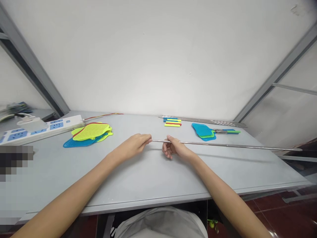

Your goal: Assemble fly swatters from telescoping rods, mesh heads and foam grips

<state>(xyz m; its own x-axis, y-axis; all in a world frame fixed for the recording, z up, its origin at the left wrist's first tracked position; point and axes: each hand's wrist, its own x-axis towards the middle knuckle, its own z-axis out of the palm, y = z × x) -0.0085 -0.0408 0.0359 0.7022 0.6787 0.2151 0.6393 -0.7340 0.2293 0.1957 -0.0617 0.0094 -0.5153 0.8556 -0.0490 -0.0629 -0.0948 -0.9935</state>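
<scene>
A long, thin, telescopic metal rod (210, 143) stretches rightward above the table, out past its right part. My left hand (137, 143) is closed on the rod's left end, fingers pinched together. Further right, my right hand (177, 147) holds the rod under the thumb, with the other fingers loosely curled below. Behind my right hand lie several coloured plastic handle sleeves (172, 122). Fly swatters (204, 131) with blue and green heads and metal shafts lie to the right. Yellow, red and blue fly swatter heads (90, 134) are piled left of my left hand.
A bundle of metal rods (210, 121) lies along the wall at the back of the grey table (148, 185). On the left stands a white power strip (61, 123) with a plugged-in adapter (32, 124). Metal frame posts (34, 62) rise at both sides.
</scene>
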